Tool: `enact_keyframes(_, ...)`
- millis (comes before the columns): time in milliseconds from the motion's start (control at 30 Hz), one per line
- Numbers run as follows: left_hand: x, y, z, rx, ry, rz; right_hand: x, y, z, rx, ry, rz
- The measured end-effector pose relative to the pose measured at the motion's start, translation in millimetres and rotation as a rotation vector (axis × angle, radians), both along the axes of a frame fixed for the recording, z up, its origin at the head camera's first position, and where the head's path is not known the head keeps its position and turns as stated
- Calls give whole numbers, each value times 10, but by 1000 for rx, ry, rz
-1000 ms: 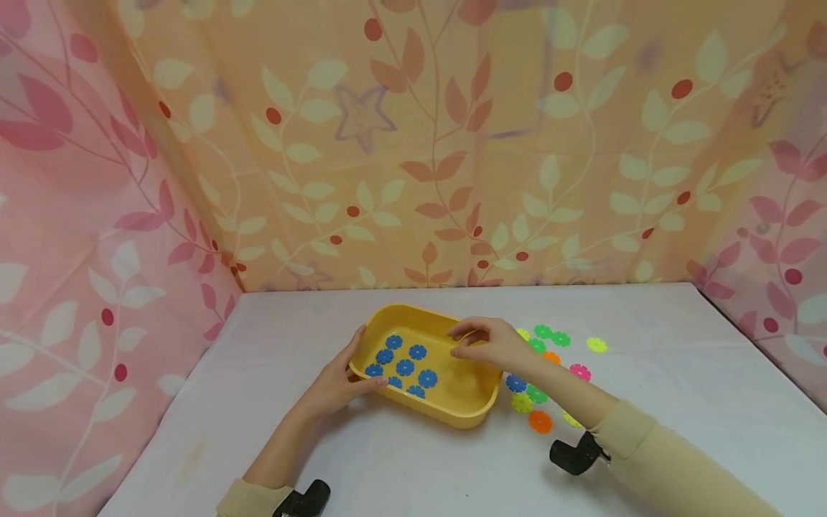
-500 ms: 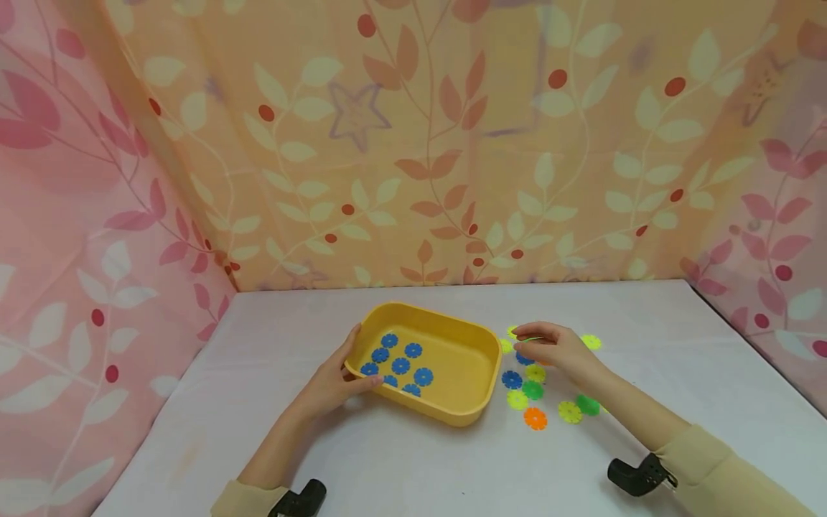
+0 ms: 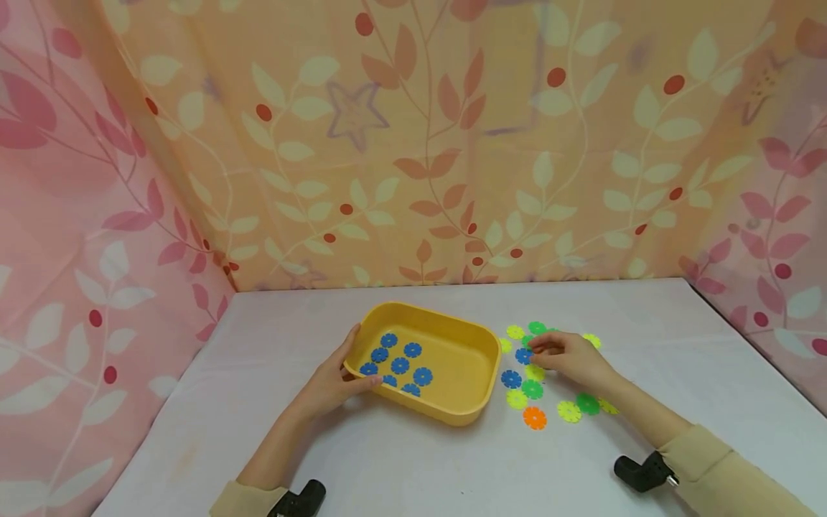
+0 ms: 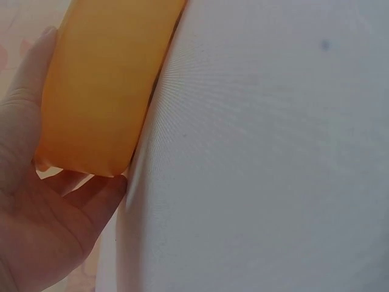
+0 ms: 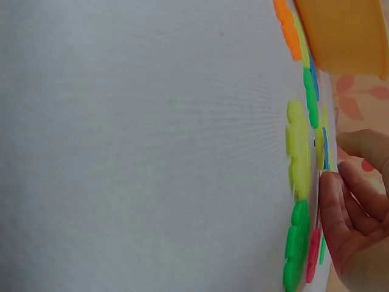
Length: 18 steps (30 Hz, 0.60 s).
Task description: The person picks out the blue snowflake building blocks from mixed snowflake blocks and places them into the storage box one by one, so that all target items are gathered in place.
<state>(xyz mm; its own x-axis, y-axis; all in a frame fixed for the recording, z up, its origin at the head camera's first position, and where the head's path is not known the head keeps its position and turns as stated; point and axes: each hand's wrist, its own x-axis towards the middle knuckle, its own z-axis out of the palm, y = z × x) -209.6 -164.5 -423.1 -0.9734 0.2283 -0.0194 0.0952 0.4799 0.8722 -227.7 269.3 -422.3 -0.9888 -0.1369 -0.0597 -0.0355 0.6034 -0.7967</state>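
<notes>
A yellow plastic basin [image 3: 461,416] stands at an angle on the table, with several blue notched discs [image 3: 400,365] toward its left end. My left hand [image 3: 332,384] grips that left end, its thumb over the near rim and fingers round the outer wall; the left wrist view has the hand [image 4: 55,225] against the basin's wall [image 4: 103,91]. To the right, my right hand [image 3: 568,357] reaches over scattered discs, fingertips beside a blue disc [image 3: 524,356]. In the right wrist view a gap shows between that hand's thumb and fingers [image 5: 333,198], with nothing visibly held.
Loose notched discs lie right of the basin: an orange disc [image 3: 535,418], yellow disc [image 3: 569,411], green disc [image 3: 588,403] and another blue disc [image 3: 511,379]. A pink disc [image 5: 313,255] shows in the right wrist view. Patterned curtains [image 3: 426,143] stand behind the white table [image 3: 413,474].
My right hand has moved from above the basin out to the discs on the right, then slightly down toward the blue disc. The left hand keeps its grip on the basin.
</notes>
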Motion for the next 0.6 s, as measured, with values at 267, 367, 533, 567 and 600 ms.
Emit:
enact_keyframes(267, 6, -2, 9, 3, 1, -8, 0, -97, 0, 228, 196, 42)
enact_keyframes(367, 5, -4, 9, 4, 3, -13, 2, -128, 4, 245, 209, 36)
enact_keyframes(533, -3, -11, -1, 8, 11, -21, -1, -178, 29, 261, 207, 24)
enact_keyframes(567, -4, -12, -2, 8, 12, -21, -3, -186, 34, 264, 204, 25)
enact_keyframes(600, -4, -13, -2, 8, 13, -20, -6, -194, 41, 262, 201, 24)
